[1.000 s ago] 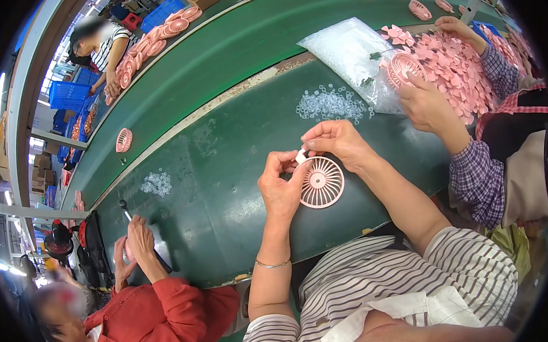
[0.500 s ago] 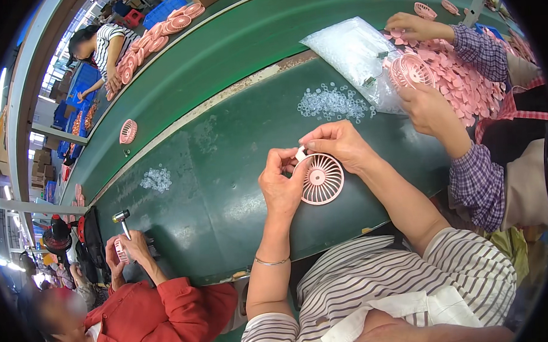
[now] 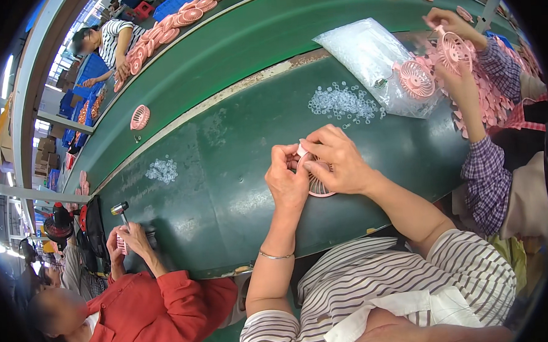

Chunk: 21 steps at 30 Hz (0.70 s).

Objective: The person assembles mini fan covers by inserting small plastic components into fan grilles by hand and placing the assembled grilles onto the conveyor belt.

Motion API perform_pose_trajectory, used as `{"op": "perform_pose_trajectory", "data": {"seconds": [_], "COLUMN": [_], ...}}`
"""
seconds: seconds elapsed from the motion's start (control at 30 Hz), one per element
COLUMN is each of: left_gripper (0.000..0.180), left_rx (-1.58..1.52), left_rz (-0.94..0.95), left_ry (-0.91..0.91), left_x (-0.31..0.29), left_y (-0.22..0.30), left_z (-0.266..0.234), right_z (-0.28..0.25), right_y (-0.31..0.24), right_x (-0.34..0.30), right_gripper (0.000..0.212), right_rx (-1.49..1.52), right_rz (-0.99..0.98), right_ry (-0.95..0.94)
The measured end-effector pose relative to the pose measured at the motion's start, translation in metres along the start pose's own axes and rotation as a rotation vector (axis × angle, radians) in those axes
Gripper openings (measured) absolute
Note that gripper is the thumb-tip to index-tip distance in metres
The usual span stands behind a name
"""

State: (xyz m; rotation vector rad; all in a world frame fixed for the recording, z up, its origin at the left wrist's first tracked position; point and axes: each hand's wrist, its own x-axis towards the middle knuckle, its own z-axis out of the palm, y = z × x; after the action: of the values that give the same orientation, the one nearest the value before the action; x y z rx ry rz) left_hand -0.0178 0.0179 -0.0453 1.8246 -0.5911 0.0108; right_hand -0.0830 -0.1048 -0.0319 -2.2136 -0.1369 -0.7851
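My left hand [image 3: 288, 181] is closed round the neck side of a pink fan grille [image 3: 321, 188], a round slatted cover held just above the green table. My right hand [image 3: 342, 162] lies across the grille's upper part, thumb and fingers pinching at its short pale neck [image 3: 302, 150]. Much of the slatted face is hidden behind the right hand. Whether a small part sits between those fingertips is too small to tell. Beyond my hands lies a loose pile of small clear rings [image 3: 344, 104].
A clear plastic bag [image 3: 367, 54] of small pieces lies at the far right, with another pink grille [image 3: 417, 79] on it. To the right, a co-worker's hands hold a grille [image 3: 454, 50] over pink parts. At left, a red-sleeved co-worker holds a hammer [image 3: 120, 209]. A green conveyor [image 3: 220, 57] runs behind.
My right hand has come left over the grille and covers more of it. The right co-worker's hands have moved away from the grille on the bag and now hold another one.
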Motion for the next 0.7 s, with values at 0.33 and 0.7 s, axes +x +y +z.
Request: {"op": "perform_pose_trajectory", "data": {"seconds": [0.33, 0.7], "left_gripper": [0.046, 0.041], "left_rx": [-0.143, -0.107], "left_rz": [-0.043, 0.067], "left_ry": [0.018, -0.024], "left_x": [0.000, 0.000], "left_y": [0.003, 0.001], "left_z": [0.001, 0.000], "right_z": [0.013, 0.000], "right_y": [0.023, 0.026], "right_x": [-0.006, -0.001], "right_gripper": [0.035, 0.019], "right_rx": [0.937, 1.004], "right_rz": [0.541, 0.642], "right_ry": [0.083, 0.030]}}
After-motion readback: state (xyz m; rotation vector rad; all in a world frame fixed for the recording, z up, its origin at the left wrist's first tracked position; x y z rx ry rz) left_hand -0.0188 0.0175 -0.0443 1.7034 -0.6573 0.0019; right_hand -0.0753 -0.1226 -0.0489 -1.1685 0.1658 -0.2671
